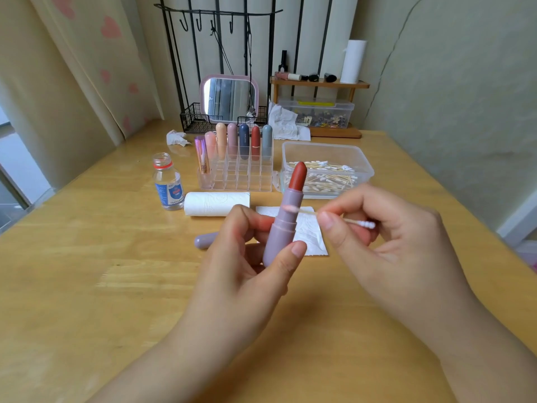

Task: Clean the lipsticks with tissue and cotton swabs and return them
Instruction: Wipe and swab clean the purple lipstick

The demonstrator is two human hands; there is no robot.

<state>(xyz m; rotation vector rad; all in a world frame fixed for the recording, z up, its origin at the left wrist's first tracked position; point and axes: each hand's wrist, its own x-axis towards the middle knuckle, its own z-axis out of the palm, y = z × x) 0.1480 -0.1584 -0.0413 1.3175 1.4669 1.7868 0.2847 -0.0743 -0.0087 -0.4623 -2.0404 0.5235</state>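
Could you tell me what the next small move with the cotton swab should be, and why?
Probably draw the cotton swab round the collar of the lipstick: the right hand pinches its stick, its pink-tinged tip already touches the lilac tube just below the red bullet, and the left hand holds the tube upright.

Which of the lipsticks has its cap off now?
The mauve lipstick gripped by the left hand: its red stick is exposed. Those standing in the clear organizer are all capped.

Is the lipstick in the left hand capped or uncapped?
Uncapped: the lipstick shows its red bullet; a lilac cap lies on the table.
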